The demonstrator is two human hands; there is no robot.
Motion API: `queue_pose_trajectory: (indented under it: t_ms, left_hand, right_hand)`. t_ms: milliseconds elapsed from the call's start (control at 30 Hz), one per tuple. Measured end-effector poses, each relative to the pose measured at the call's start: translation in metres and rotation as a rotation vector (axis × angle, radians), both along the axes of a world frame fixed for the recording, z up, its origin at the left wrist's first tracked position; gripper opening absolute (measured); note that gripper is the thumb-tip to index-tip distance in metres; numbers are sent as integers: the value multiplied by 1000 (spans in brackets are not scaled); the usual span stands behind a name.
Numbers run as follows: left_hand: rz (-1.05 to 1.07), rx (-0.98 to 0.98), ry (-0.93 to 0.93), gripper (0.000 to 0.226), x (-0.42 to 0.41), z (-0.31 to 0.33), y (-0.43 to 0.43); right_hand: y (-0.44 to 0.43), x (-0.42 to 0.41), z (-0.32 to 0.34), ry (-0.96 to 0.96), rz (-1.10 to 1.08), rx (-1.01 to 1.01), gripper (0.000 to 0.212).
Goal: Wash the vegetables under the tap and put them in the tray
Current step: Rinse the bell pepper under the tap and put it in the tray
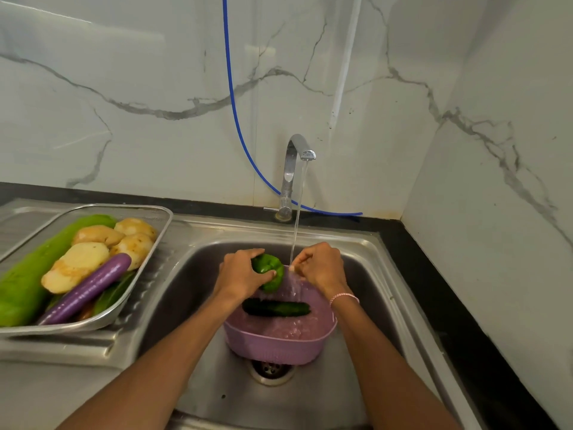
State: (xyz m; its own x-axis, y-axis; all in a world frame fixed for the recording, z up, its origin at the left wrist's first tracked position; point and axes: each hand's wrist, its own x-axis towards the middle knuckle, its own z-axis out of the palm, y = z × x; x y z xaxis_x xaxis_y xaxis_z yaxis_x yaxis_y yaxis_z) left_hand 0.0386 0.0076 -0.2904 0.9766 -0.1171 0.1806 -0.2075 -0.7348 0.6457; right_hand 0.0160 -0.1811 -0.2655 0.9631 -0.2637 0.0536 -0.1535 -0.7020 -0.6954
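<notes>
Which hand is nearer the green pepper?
Left. The left hand grips the green pepper; the right hand is beside it to the right, in the water stream, apart.

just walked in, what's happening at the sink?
A person is washing vegetables. The left hand grips a green pepper by the running tap; the right hand is in the stream, fingers curled, whether it holds anything is unclear. A cucumber lies in the pink basket in the sink. Potatoes, an eggplant and a gourd are already in the tray.
</notes>
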Motion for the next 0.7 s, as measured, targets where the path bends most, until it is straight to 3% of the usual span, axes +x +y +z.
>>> queue_pose_trajectory:
  t_ms: [100,367,567,700]
  left_hand:
    - [-52,14,-63,72,-6,6,8]
    - [-31,-40,-259,75,-24,19,12]
    - [-29,-113,-326,84,-45,36,7]
    - [18,-239,-370,91,-55,45,18]
  right_hand:
    - [-2,-2,7,117,59,41,16]
    - [6,-10,54,280,239,-194,8]
    - [14,-24,102,186,349,-159,8]
    - [24,-26,107,-12,349,-48,8]
